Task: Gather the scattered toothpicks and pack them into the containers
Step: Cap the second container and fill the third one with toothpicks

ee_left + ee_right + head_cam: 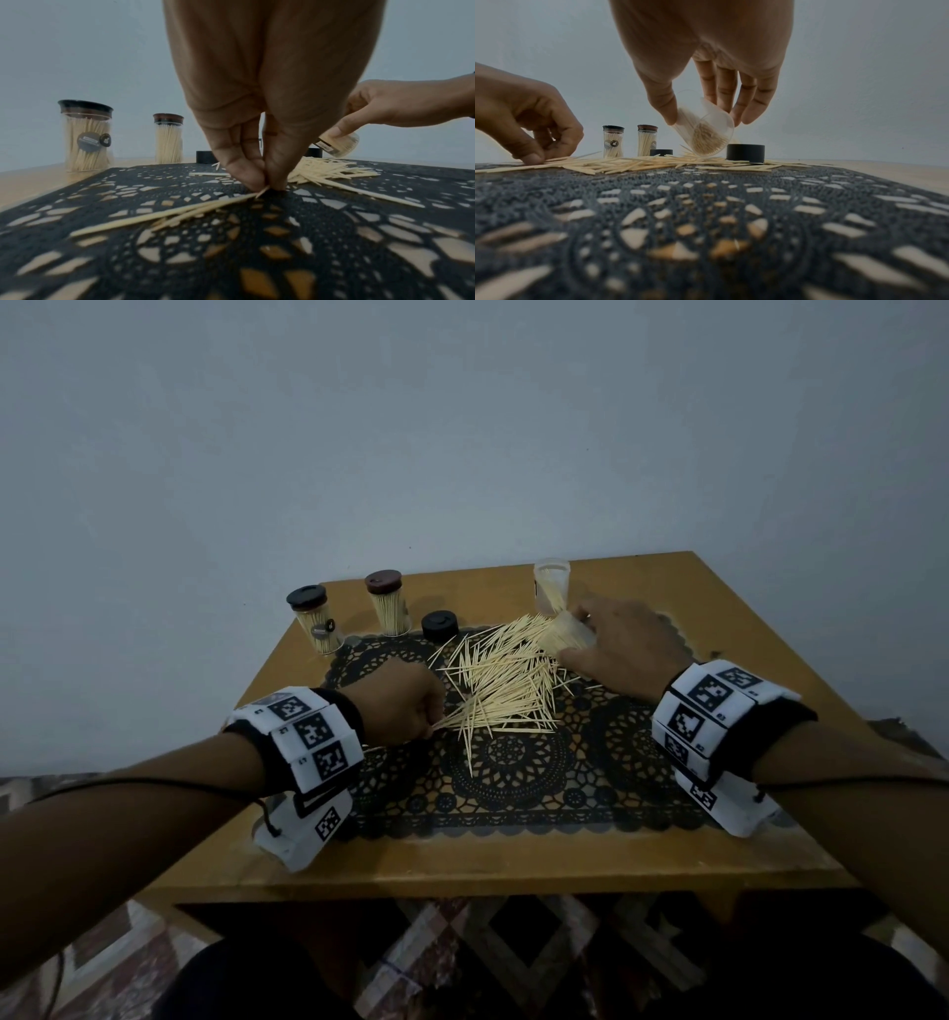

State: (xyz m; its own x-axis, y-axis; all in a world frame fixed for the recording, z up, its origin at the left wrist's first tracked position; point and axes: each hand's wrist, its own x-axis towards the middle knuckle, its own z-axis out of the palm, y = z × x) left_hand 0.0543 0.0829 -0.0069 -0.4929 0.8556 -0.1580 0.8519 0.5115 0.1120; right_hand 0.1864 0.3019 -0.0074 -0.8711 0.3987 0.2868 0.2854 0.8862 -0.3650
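**Pinching strays while the jar tips toward the pile**

Nearest us, our left hand [398,706] is down on the black lace mat [513,793], thumb and fingertips [253,182] pressed together on the ends of a few toothpicks that fan out across the mat toward the wrist camera. We judge this a fragile hold: the sticks are thin and caught only at one end, so lifting quickly could let them swivel and drop.

Just beyond lies the main heap of scattered toothpicks [506,683], spread across the middle of the mat.

At its far edge our right hand [624,649] holds a clear container [703,132] between thumb and curled fingers, tilted with its open mouth down by the pile and already partly filled. The risk we see is plain: tipped much lower, its contents would slide out and join the heap.

One black lid [745,152] sits beside that container, where a sweeping hand could knock it; another [439,625] stands further left. Behind, an open container [551,582] stands upright with toothpicks inside, and two capped jars [316,621] [387,604] stand at the far left of the wooden table [513,865].
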